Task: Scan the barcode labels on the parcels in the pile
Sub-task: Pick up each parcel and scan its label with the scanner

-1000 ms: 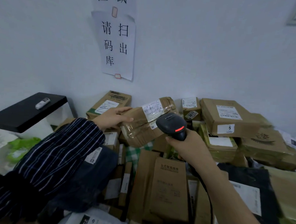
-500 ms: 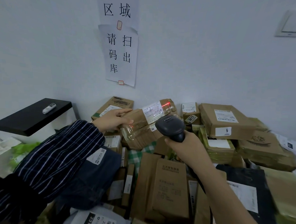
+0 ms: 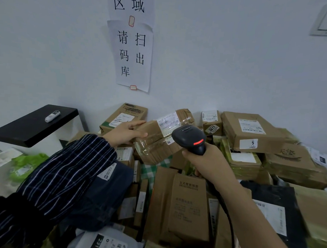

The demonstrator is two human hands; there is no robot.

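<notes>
Over the parcel pile by the wall, left fingers grip a taped box, right fingers the scanner.

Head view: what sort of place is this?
Probably a parcel depot: piled brown cardboard parcels with shipping labels, a black handheld barcode scanner in the right hand, a white paper notice on the wall.

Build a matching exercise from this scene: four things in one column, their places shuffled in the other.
Things:
1. scanner
2. taped parcel
3. small white device
4. paper sign

Places:
A. on the black shelf
B. held by the left hand
C. on the wall
D. gripped by the right hand

Pairs: 1-D, 2-B, 3-A, 4-C
</notes>
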